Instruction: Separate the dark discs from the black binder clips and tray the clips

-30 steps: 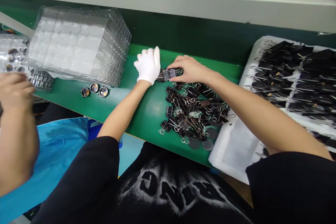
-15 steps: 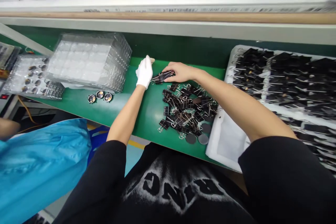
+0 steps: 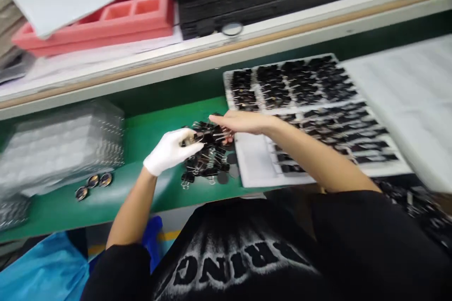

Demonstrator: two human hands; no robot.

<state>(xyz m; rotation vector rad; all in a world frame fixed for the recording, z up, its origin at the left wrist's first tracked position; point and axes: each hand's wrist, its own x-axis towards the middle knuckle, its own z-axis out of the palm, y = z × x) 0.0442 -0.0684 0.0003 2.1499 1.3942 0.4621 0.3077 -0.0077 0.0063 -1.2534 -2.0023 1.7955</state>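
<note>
My left hand (image 3: 171, 148), in a white glove, has its thumb and fingers closed on the handle end of black binder clips (image 3: 209, 138). From the right, my bare right hand (image 3: 238, 123) is closed round the other end of these clips, its fingertips partly hidden behind them. Both hands are over a loose pile of black binder clips (image 3: 208, 165) with silver wire handles. Dark round discs (image 3: 222, 178) lie at the pile's right front edge. To the right, a white foam tray (image 3: 254, 153) holds rows of black binder clips.
Stacked clear plastic trays (image 3: 67, 146) stand at the left, with three small round dark-rimmed pieces (image 3: 92, 181) before them. A shelf edge (image 3: 197, 59) crosses above the green bench, carrying a red foam tray (image 3: 102, 33). Another person's blue garment (image 3: 45, 268) shows at lower left.
The view has swung right, showing more of the foam tray. My hands have come from behind the pile to over it, with binder clips still between them; my left fingers now curl round them.
</note>
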